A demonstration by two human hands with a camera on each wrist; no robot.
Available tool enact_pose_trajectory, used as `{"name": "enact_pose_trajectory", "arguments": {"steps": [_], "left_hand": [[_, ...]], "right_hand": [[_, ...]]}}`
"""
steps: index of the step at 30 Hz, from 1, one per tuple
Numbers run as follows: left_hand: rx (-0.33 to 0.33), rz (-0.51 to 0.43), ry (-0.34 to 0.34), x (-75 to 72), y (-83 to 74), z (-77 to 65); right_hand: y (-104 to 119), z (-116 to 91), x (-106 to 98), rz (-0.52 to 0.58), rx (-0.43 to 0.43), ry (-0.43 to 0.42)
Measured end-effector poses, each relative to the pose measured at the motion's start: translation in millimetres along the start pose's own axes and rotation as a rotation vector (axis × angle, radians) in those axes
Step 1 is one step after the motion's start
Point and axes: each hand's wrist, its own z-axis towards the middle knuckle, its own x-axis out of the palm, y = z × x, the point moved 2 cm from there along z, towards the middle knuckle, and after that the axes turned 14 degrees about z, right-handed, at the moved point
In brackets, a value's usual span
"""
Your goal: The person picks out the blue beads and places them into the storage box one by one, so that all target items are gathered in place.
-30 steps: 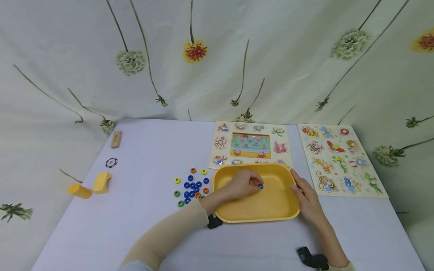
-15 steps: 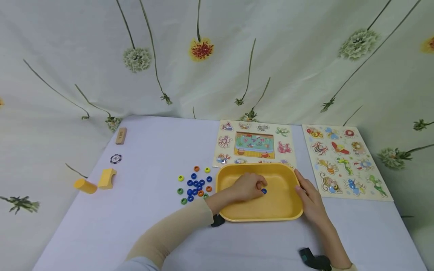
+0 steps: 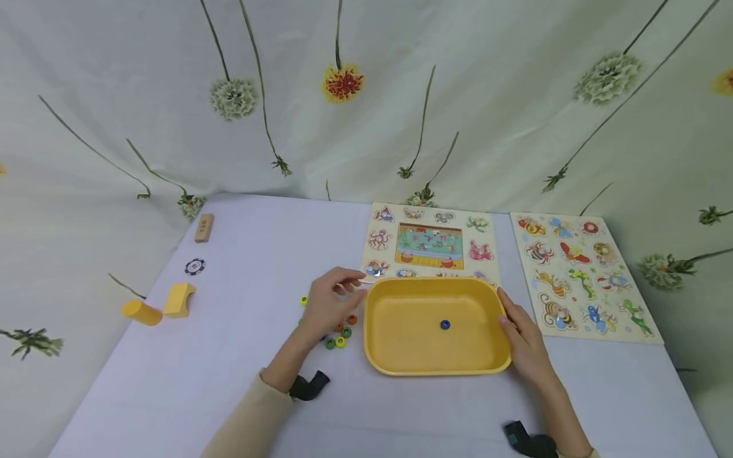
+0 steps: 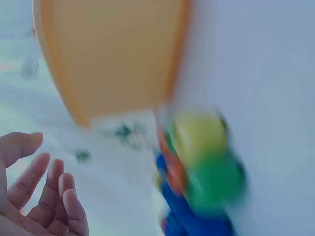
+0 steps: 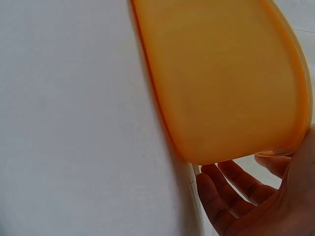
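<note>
A yellow plastic tray (image 3: 438, 371) lies on the white cloth, with one blue bead (image 3: 445, 324) inside it. My right hand (image 3: 523, 340) holds the tray's right end; in the right wrist view the thumb is at the rim and the fingers (image 5: 241, 179) reach the edge. My left hand (image 3: 333, 302) is off the tray's left side, above loose beads, its fingers loosely bent with nothing between them. Orange beads (image 3: 352, 319) and a green bead (image 3: 329, 343) show around it; others are hidden beneath it. The left wrist view shows blurred green (image 4: 214, 184), yellow and blue beads close by.
Behind the tray lies a picture puzzle board (image 3: 428, 245), partly covered by its rim. Another puzzle board (image 3: 584, 280) is at the right. Far left are a wooden block (image 3: 203, 228), a poker chip (image 3: 195, 266), a yellow arch block (image 3: 179, 300) and a yellow cylinder (image 3: 141, 313).
My left hand has let go of the blue bead, which stays in the tray, and has moved left over the loose beads. My right hand keeps its hold on the tray.
</note>
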Motion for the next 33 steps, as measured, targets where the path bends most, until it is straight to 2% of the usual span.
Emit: {"name": "enact_pose_trajectory", "arguments": {"steps": [2, 4, 7, 10, 13, 16, 20, 24, 30, 33], "left_hand": [[-0.052, 0.057, -0.05, -12.1, 21.6, -2.8], [-0.101, 0.116, -0.067, -18.8, 40.1, -5.4], [-0.17, 0.163, -0.033, -22.6, 60.3, -8.1], [-0.226, 0.169, 0.025, -22.4, 71.7, -10.6], [-0.258, 0.173, 0.064, -19.4, 77.8, -12.5], [-0.267, 0.173, 0.073, -15.8, 82.9, -14.3], [-0.261, 0.183, 0.069, -10.4, 89.9, -15.9], [-0.241, 0.236, 0.068, -5.5, 93.9, -15.2], [-0.204, 0.309, 0.051, -3.4, 90.8, -10.7], [-0.174, 0.309, 0.009, -5.5, 80.6, -8.0]], "right_hand": [[0, 0, 0, 0.002, -0.003, -0.001], [-1, 0, 0, 0.002, -0.009, -0.002], [-2, 1, 0, 0.006, -0.022, 0.002], [-3, 0, 1, 0.01, -0.021, 0.008], [-3, 0, 1, 0.013, -0.007, 0.005], [-2, 0, 1, 0.017, 0.008, -0.001], [-2, -1, 1, 0.024, 0.015, -0.002], [-3, -2, 1, 0.018, 0.015, 0.001], [-4, -1, 0, 0.016, 0.018, -0.002], [-3, 0, 0, 0.021, 0.016, 0.005]]}}
